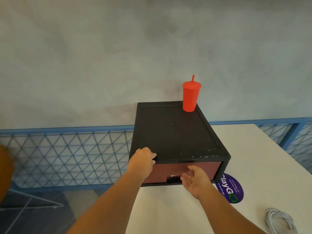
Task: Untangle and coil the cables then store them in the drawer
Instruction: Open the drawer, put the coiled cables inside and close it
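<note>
Grey wall (101, 56) (mottled), blue mesh railing (67, 149), white table (253, 157)

Left hand (143, 160) grips, knuckles up; right hand (194, 181) palm-up, relaxed.

- The drawer case (173, 132) before me is plain black.
- Its drawer front (170, 169) is reddish-brown and finely patterned.
- My cable (278, 220) is pale grey-white.
- The cup (190, 97) is red.
- The table (253, 157) is white.
- The sticker (231, 188) is purple, with white and green lettering.
- The railing (67, 149) is blue triangle mesh.
</note>
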Available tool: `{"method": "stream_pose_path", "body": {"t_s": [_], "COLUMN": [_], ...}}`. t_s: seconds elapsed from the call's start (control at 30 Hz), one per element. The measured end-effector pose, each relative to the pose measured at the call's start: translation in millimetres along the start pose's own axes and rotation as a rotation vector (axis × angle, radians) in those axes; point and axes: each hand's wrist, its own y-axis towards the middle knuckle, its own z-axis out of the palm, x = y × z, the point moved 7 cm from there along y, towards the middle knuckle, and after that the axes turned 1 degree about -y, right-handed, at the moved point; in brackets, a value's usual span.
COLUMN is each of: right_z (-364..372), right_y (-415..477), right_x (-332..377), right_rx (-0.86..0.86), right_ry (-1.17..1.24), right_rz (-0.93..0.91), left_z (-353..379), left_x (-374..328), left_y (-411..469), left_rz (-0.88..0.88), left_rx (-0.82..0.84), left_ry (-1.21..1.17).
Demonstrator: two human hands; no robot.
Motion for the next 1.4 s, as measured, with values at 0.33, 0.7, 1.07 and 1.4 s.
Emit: {"method": "stream_pose_path", "body": {"t_s": [0.33, 0.7, 1.07, 1.4], "right_z": [8, -12, -55, -108], "right_y": [19, 11, -58, -115], "right_x": [-13, -56, -107, -162], "right_rx": [0.065, -0.014, -0.025, -0.135], "right_ry": [0.153, 0.213, 0.325, 0.313], "right_rz": [0.099, 0.102, 0.078, 0.134], "left_z": [11, 9, -1, -6], "left_x": [2, 12, 6, -1], "left_y": [20, 25, 7, -5], "left_rz": [-0.145, -0.198, -0.144, -0.141], "left_rx": [0.225, 0.161, -0.063, -0.117], "left_ry": [0.138, -0.024, -0.088, -0.090]}}
